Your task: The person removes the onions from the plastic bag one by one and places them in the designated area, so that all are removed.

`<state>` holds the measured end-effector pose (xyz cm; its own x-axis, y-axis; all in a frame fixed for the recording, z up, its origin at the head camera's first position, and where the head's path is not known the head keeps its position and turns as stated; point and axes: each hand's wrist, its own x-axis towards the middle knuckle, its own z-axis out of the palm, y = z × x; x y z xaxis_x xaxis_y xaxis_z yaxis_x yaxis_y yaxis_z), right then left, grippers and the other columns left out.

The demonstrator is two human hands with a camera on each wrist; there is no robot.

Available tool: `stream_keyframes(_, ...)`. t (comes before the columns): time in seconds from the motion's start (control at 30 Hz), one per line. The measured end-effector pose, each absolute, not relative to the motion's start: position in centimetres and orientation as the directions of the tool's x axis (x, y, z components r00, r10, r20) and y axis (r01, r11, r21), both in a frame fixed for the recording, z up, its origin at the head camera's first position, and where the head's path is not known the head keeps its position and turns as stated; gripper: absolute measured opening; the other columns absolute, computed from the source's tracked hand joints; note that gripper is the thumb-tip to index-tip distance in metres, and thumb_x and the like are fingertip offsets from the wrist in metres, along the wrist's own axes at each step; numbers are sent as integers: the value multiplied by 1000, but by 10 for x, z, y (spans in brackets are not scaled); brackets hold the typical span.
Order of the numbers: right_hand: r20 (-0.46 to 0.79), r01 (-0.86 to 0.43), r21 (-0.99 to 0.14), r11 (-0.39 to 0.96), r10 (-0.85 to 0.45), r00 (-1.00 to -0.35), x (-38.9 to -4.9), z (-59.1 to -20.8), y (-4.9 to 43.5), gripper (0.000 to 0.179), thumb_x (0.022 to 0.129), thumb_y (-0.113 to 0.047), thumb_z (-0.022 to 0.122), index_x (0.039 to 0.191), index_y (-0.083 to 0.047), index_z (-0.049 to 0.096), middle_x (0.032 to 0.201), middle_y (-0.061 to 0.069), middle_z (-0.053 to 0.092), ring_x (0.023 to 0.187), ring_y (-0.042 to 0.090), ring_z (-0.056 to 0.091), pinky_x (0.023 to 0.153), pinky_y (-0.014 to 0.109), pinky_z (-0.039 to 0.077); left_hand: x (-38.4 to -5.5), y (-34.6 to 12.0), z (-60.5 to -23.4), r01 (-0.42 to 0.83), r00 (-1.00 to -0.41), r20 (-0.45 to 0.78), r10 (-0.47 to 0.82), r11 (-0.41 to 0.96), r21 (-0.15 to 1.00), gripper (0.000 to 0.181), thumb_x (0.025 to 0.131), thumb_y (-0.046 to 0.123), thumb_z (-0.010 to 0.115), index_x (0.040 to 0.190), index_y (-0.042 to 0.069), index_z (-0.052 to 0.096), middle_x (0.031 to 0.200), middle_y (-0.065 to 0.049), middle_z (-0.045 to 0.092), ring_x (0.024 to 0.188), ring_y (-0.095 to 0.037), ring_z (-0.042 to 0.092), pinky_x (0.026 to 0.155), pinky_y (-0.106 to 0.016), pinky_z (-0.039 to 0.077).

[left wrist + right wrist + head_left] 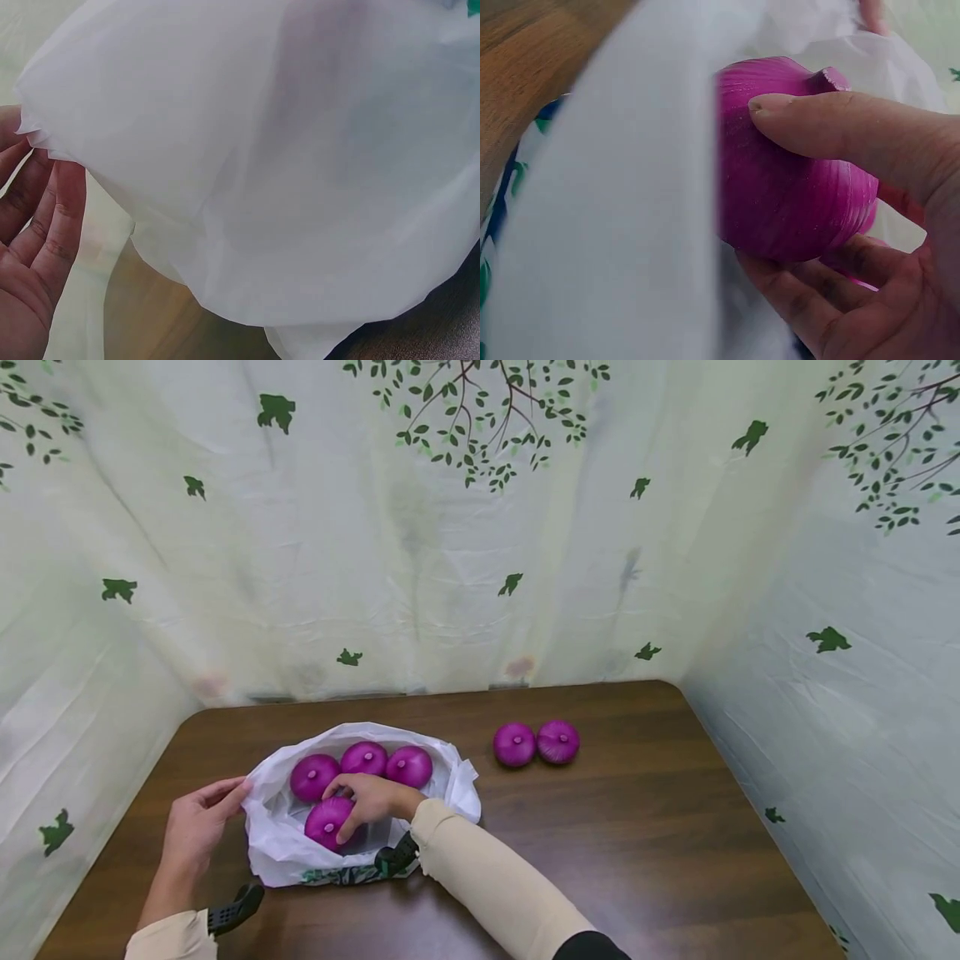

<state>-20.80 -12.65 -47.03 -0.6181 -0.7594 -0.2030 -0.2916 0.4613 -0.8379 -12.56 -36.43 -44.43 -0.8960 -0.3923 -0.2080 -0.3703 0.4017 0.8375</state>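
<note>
A white plastic bag (pixel 270 852) lies with its mouth open on the table, several purple onions inside. My left hand (pixel 197 827) pinches the bag's left rim between thumb and fingers; the left wrist view shows the bag's edge (pixel 45 142) gathered at the fingertips. Inside the bag my right hand (pixel 378 799) grips the nearest onion (pixel 327 824). In the right wrist view the thumb lies over the top of this onion (pixel 787 180) and the fingers curl beneath it. Three other onions sit behind it, among them one at the left (pixel 313 777).
Two more purple onions, a left one (pixel 514 745) and a right one (pixel 558 742), stand side by side on the brown table (pixel 637 843), right of the bag. A pale leaf-printed curtain (pixel 420 568) surrounds the table's back and sides.
</note>
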Motion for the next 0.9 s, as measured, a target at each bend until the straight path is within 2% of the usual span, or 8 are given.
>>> stream_keyframes(0.17, -163, -327, -832, 448, -761, -629, -212, -468, -119, 56, 67, -10, 88, 114, -16, 59, 112, -3, 57, 101, 5, 52, 86, 16, 44, -126, -364, -446, -383, -889, -207, -408, 417, 824, 66, 91, 49, 59, 132, -3, 54, 100, 10, 59, 80, 1, 57, 97, -45, 48)
stream_keyframes(0.4, -137, -321, -840, 437, -744, -654, -218, -458, -106, 59, 67, -12, 88, 118, -16, 59, 114, -1, 56, 102, 6, 52, 86, 18, 44, -125, -364, -444, -355, -900, -200, -387, 386, 852, 68, 90, 52, 59, 132, -1, 55, 98, 13, 57, 84, -3, 57, 102, -58, 38)
stream_keyframes(0.6, -138, -285, -854, 434, -719, -681, -219, -454, -97, 58, 68, -13, 88, 118, -18, 58, 116, -3, 56, 104, 6, 52, 86, 19, 46, -125, -364, -445, -355, -901, -201, -385, 385, 852, 68, 90, 54, 59, 132, 1, 55, 100, 13, 56, 88, -7, 58, 103, -58, 38)
stream_keyframes(0.8, -126, -254, -882, 398, -715, -687, -221, -451, -88, 57, 68, -11, 88, 117, -18, 59, 115, -3, 57, 101, 7, 52, 83, 20, 47, -125, -364, -446, -357, -900, -206, -384, 376, 855, 68, 90, 53, 59, 133, 0, 55, 102, 10, 57, 85, -4, 57, 103, -58, 37)
stream_keyframes(0.9, -118, -263, -880, 395, -719, -685, -221, -449, -83, 57, 68, -13, 88, 118, -18, 60, 115, -3, 57, 100, 7, 53, 82, 20, 47, -123, -364, -446, -350, -904, -202, -378, 378, 857, 67, 90, 52, 59, 131, 0, 57, 98, 14, 58, 83, -2, 57, 102, -56, 39)
